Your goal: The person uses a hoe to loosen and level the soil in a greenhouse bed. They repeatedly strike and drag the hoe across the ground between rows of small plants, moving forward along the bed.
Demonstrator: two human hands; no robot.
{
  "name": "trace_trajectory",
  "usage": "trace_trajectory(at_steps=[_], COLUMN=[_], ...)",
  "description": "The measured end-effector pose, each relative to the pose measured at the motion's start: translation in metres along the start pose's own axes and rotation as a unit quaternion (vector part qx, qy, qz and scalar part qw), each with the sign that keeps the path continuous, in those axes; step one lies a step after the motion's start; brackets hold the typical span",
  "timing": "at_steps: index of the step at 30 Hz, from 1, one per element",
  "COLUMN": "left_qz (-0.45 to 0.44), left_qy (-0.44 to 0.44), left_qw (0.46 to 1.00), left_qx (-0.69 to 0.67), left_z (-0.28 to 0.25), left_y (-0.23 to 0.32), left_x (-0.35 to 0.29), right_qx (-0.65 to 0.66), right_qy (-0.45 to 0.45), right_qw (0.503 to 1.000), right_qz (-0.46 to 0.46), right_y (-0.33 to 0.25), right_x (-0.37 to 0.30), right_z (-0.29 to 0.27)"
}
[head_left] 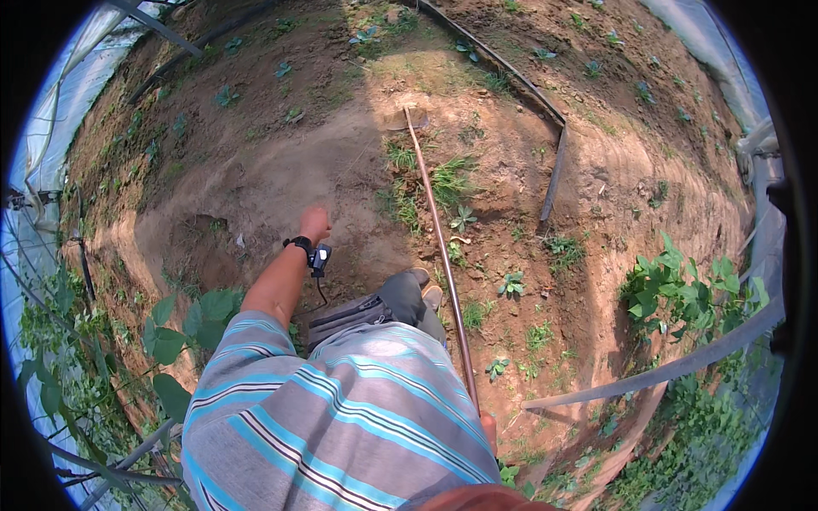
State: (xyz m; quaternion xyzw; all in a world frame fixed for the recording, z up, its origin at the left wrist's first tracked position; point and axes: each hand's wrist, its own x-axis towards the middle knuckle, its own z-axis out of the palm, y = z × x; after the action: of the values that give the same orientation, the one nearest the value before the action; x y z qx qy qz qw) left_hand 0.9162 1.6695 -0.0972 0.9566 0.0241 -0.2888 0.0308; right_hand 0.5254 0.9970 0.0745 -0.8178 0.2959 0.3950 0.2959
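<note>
- Tool point(447, 264) with a long brown shaft, slanting across the middle from the person's right side to bare soil point(332, 140) up front, its near end at the right hand point(488, 430).
- At its far end, a small head point(396, 118), hard to make out against the pale ground.
- Gripping that shaft near its end: the right hand, mostly hidden behind a grey shirt point(341, 409) with blue stripes (only a sliver of skin visible, hence no separate fingers to count).
- Out ahead and to the left of the shaft, well apart from it: the left hand point(315, 223), above shaded soil, with nothing visible in its hold; fingers turned away, so cannot tell whether curled shut or loosely parted.
- On the left wrist, a black band point(297, 243); just beside it, a small device point(320, 258) with a dark cable hanging below.
- Near the shaft's far half, touching or just beside it, tufts of grass point(449, 180).
- To the right of the shaft, a leafy seedling point(512, 284) and, farther up, a bent dark strip point(555, 170).
</note>
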Motion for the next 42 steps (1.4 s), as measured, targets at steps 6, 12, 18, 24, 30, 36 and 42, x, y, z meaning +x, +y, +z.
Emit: trace_trajectory(at_steps=[6, 12, 18, 24, 30, 36, 42], left_qz=[-0.390, -0.203, -0.279, -0.159, -0.200, -0.456, -0.478], left_qy=[0.172, -0.058, -0.054, 0.003, 0.138, 0.137, 0.120], left_qw=[0.745, 0.975, 0.911, 0.978, 0.892, 0.410, 0.414], left_qx=[-0.514, -0.065, -0.300, -0.133, -0.380, -0.778, -0.765], left_z=[0.065, 0.149, 0.235, 0.222, 0.143, 0.046, 0.042], left_y=[-0.045, -0.003, 0.031, 0.016, -0.057, -0.107, -0.133], left_x=[-0.145, -0.297, -0.342, -0.316, -0.292, -0.279, -0.290], right_qx=[-0.046, -0.027, -0.045, -0.034, 0.057, 0.110, 0.192], right_qy=[-0.011, -0.053, -0.117, -0.127, -0.168, -0.248, -0.258], right_qw=[0.993, 0.989, 0.972, 0.970, 0.973, 0.960, 0.947], right_qz=[-0.110, -0.132, -0.200, -0.205, -0.145, -0.071, -0.003], right_y=[-0.047, -0.115, -0.189, -0.318, -0.449, -0.512, -0.573], right_x=[0.070, 0.103, 0.138, 0.140, 0.118, 0.142, 0.154], right_z=[-0.060, -0.099, -0.092, -0.071, -0.044, -0.017, 0.000])
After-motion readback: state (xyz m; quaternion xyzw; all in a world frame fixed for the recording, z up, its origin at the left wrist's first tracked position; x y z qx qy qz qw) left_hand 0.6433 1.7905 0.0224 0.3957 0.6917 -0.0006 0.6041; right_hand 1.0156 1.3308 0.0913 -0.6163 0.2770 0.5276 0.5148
